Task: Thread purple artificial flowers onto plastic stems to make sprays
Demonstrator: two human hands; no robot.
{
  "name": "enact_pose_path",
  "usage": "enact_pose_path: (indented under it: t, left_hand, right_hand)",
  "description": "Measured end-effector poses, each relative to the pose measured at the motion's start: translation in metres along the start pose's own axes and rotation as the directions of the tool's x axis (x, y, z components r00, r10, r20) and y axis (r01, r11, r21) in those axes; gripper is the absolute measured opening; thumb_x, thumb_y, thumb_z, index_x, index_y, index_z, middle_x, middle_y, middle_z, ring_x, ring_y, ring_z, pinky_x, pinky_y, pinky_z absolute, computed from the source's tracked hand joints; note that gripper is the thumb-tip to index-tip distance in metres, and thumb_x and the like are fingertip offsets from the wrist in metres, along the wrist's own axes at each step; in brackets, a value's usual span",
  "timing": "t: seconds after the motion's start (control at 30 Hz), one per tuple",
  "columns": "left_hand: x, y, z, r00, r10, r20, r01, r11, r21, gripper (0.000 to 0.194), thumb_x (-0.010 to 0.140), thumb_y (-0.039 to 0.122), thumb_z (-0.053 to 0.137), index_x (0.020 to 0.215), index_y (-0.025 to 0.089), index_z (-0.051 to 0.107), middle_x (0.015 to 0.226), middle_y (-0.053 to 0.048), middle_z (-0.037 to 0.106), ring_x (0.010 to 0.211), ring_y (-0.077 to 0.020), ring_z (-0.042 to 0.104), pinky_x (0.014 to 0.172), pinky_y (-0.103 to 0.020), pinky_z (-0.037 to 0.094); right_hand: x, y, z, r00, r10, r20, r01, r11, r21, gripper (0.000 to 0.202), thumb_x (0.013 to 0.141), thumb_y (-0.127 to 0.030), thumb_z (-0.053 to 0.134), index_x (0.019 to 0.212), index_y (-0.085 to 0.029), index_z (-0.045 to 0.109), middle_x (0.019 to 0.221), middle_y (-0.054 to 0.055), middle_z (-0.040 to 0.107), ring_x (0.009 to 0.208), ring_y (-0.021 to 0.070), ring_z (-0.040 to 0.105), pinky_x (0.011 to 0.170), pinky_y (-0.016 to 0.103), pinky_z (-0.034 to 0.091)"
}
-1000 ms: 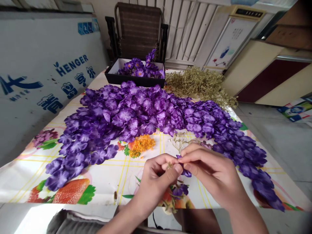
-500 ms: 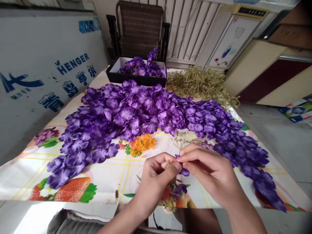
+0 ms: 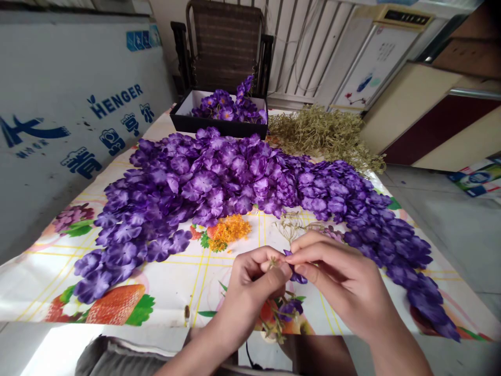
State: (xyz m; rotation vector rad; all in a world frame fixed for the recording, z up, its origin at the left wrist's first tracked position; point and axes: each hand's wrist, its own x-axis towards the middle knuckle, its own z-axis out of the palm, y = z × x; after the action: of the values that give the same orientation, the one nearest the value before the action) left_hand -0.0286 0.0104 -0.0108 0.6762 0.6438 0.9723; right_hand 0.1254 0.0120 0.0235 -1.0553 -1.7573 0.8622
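My left hand (image 3: 256, 284) is closed on a thin green stem (image 3: 274, 313), which hangs below the fingers with a purple flower on it. Its fingertips meet those of my right hand (image 3: 332, 271), which pinches a purple petal piece (image 3: 297, 275). Fingers hide part of the petal and stem. Beyond the hands, a wide heap of purple petals (image 3: 219, 177) arcs across the table. Small orange flower centres (image 3: 230, 231) lie in a little pile left of the hands. A loose pale stem (image 3: 289, 227) rests just behind my right hand.
At the table's far side stand a black box (image 3: 219, 127) holding purple flowers and a pile of green stems (image 3: 324, 130). Behind them is a brown chair (image 3: 227, 47). A white freezer (image 3: 78, 68) borders the left. The patterned tablecloth (image 3: 164, 287) covers the table.
The purple petal piece and my right fingertips have shifted very slightly to the right. The stem hanging below my left hand has swung a little. Both hands keep their grip.
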Motion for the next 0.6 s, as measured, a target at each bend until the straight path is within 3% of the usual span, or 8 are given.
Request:
enact_pose_path:
  t: [0.6]
  left_hand:
    - [-0.002,-0.001,-0.003,0.997,0.003,0.075,-0.004,1.0,0.015,0.013,0.081,0.029,0.07,0.076,0.017,0.066,0.054,0.007,0.036,0.05,-0.006,0.026,0.049,-0.022,0.021]
  right_hand:
    - [-0.003,-0.012,-0.003,0.994,-0.103,0.03,0.107,0.986,-0.13,0.021,0.087,0.0,0.053,0.088,-0.017,0.065,0.088,0.002,0.064,0.082,0.0091,0.061,0.072,0.016,0.047]
